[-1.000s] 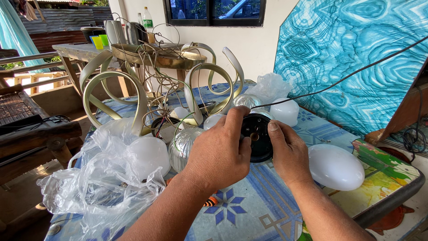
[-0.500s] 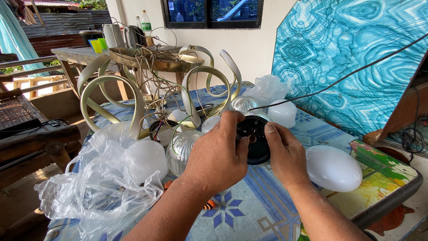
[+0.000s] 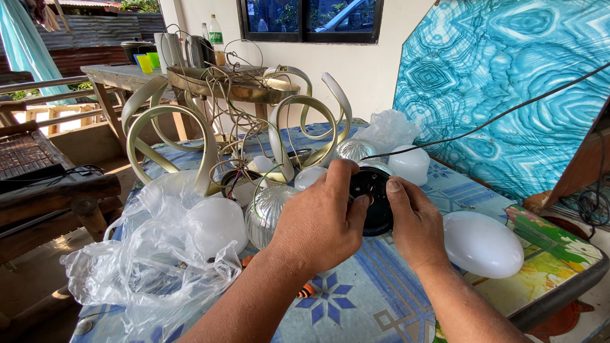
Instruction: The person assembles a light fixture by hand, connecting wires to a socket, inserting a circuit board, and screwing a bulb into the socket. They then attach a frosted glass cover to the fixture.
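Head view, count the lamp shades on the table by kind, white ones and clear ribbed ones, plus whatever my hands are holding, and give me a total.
White shades: 5
Clear ribbed shades: 2
Black round part, held by left hand and right hand: 1
Total: 8

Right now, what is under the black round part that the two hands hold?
Under the black round part lies the blue patterned tablecloth. The left hand and right hand cover its lower edge, so anything directly beneath is hidden.
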